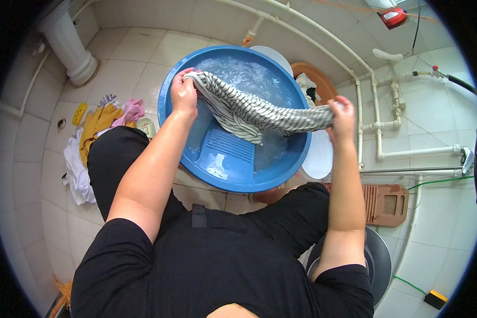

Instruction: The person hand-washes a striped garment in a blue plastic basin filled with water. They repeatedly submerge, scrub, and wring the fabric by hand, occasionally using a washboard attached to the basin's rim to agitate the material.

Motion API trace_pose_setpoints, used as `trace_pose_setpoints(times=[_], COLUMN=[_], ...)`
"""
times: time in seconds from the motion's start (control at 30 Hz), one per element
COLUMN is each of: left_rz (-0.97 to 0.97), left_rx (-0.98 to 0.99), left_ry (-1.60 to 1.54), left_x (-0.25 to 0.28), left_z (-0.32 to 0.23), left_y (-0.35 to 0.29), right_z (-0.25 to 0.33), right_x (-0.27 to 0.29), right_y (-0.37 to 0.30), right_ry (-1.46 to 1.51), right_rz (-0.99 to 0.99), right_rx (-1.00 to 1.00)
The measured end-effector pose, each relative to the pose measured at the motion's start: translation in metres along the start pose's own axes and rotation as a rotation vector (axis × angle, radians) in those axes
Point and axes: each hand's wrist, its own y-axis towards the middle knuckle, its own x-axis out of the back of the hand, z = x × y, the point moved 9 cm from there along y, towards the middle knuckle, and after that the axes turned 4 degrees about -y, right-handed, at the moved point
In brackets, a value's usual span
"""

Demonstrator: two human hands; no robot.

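A black-and-white striped garment stretches between my two hands above a large blue washtub. My left hand grips one end over the tub's left rim. At the other end, past the right rim, my right hand is closed on the bunched cloth and slightly blurred. The middle of the garment sags toward the cloudy, sudsy water. Below it, the tub's built-in ridged washboard shows on the near side. What kind of garment it is, I cannot tell.
Left of the tub, a pile of clothes lies on the tiled floor beside a yellow brush. Behind the tub's right side stands an orange-brown basin with cloth inside. A white bucket and a brown washboard are at the right. White pipes line the wall.
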Motion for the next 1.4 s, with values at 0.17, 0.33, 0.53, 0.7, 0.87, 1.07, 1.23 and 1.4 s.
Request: trace_pose_setpoints(times=[0.17,0.33,0.53,0.7,0.87,1.07,1.23,1.4], left_rz=[0.128,0.47,0.762,0.82,0.948,1.057,0.905,0.759], left_rx=[-0.052,-0.299,-0.392,-0.263,-0.202,0.252,0.397,0.206], left_ry=[0.902,1.693,1.95,1.925,1.752,1.544,1.621,1.611], left_x=[0.01,-0.057,-0.075,-0.059,-0.052,-0.052,-0.03,-0.052], left_z=[0.029,0.056,0.11,0.142,0.168,0.181,0.185,0.154], left_y=[0.003,-0.05,-0.042,-0.021,0.003,0.012,0.022,0.015], right_z=[-0.077,-0.088,-0.144,-0.171,-0.183,-0.238,-0.242,-0.186], right_x=[-0.062,-0.125,-0.183,-0.188,-0.198,-0.197,-0.182,-0.192], right_y=[-0.032,-0.044,-0.05,-0.037,-0.021,-0.001,0.026,0.008], right_ry=[-0.597,-1.163,-1.304,-1.179,-1.094,-0.732,-0.646,-0.789], right_rz=[0.419,0.331,0.517,0.56,0.713,0.677,0.291,0.407], right_rx=[-0.031,0.479,0.202,0.175,0.103,-0.077,0.054,-0.181])
